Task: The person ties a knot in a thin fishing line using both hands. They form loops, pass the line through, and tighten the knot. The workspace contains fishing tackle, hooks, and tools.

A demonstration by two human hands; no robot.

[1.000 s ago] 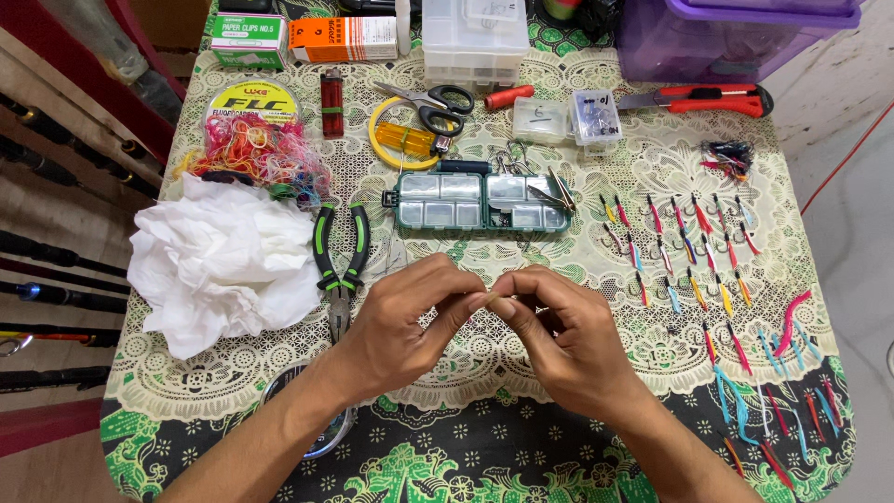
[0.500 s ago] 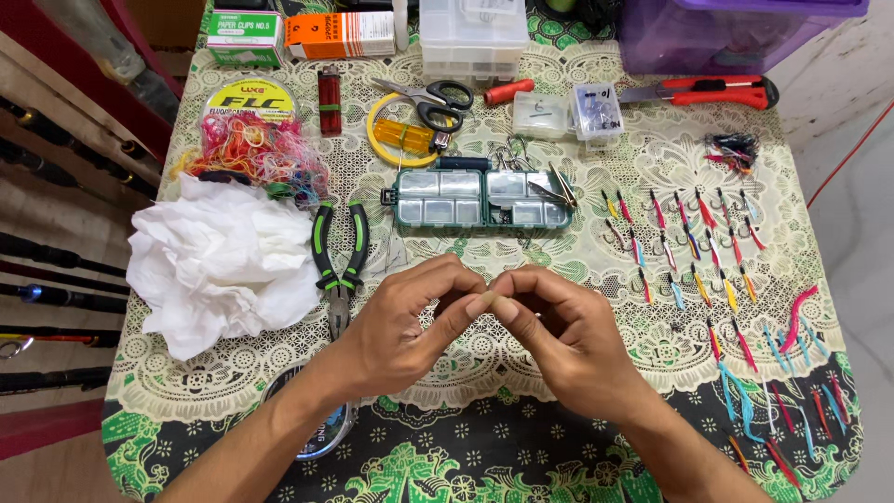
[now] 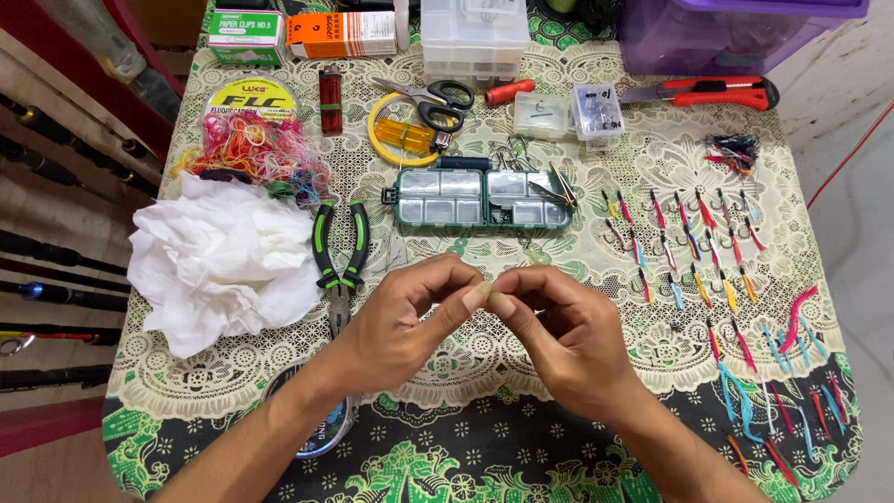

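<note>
My left hand (image 3: pixel 410 321) and my right hand (image 3: pixel 568 335) meet over the middle of the table, thumbs and forefingers pinched together at their tips. Whatever sits between the fingertips is too small to make out. Just beyond the hands lies a green compartment box (image 3: pixel 480 197) with its clear lid. Green-handled pliers (image 3: pixel 340 256) lie to the left of my left hand. A spool of line (image 3: pixel 321 428) shows partly under my left forearm.
Rows of small coloured fishing rigs (image 3: pixel 694 251) cover the right side. Crumpled white tissue (image 3: pixel 219 261) and a tangle of coloured rubber bands (image 3: pixel 251 149) lie left. Scissors (image 3: pixel 433 98), a red lighter (image 3: pixel 330 88), a red utility knife (image 3: pixel 717 91), clear boxes (image 3: pixel 475 37) and a purple tub (image 3: pixel 736 33) line the far edge.
Both hands stay pinched together at the same spot; only the fingers have shifted slightly.
</note>
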